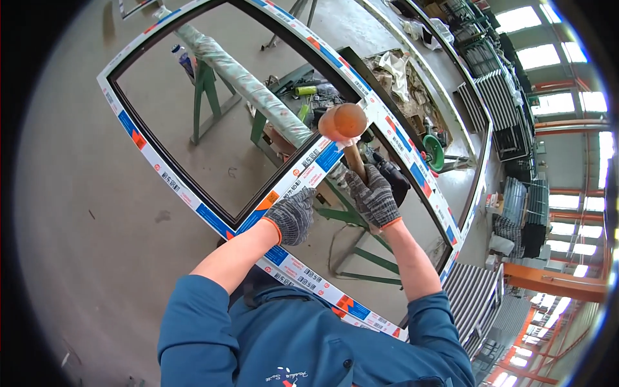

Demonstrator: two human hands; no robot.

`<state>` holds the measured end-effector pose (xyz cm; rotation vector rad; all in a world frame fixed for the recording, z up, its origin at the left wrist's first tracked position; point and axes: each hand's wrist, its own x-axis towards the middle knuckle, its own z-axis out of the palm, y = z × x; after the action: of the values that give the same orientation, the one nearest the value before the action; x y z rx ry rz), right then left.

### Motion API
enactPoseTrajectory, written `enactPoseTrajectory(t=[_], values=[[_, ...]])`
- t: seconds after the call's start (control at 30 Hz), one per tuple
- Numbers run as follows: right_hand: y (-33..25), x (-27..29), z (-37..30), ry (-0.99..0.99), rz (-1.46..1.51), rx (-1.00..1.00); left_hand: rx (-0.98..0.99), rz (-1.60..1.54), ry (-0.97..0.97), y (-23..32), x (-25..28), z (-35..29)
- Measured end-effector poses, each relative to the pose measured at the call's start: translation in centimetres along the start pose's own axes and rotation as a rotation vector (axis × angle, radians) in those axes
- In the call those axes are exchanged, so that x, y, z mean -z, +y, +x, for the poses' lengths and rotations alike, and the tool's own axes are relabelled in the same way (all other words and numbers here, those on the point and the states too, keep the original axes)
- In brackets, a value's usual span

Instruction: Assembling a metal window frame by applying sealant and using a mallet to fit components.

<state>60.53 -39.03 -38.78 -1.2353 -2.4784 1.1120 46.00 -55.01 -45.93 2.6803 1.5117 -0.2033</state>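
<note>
A large window frame [209, 216], wrapped in printed white, blue and orange film, lies flat before me with a crossbar [308, 169] between its long sides. My right hand [374, 198], in a dark grey knit glove with an orange cuff, is closed round the wooden handle of a mallet [345, 122]. The mallet's orange-brown head is raised over the crossbar's far end, by the far rail; whether it touches is unclear. My left hand [291, 217], gloved alike, is closed at the crossbar's near part, its fingertips partly hidden.
Green trestles [205, 97] and a padded, film-wrapped beam [245, 84] stand beneath the frame. Tools and a yellow-green can [305, 90] lie beyond the crossbar. A debris-filled bin [403, 80] and a green bowl-like thing [433, 153] are at the far right. Stacked profiles [467, 300] stand right.
</note>
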Motion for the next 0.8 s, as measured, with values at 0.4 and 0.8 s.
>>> enactPoseTrajectory(t=[0.4,0.8], values=[[2.9,1.0,-0.2,0.259,0.497,0.108,-0.007,0.04,-0.003,-0.2,-1.4,-0.1],[6.2,-4.5,-2.5,-0.039,-0.182,-0.231,0.053,-0.045,0.032,0.5,-3.5,0.2]])
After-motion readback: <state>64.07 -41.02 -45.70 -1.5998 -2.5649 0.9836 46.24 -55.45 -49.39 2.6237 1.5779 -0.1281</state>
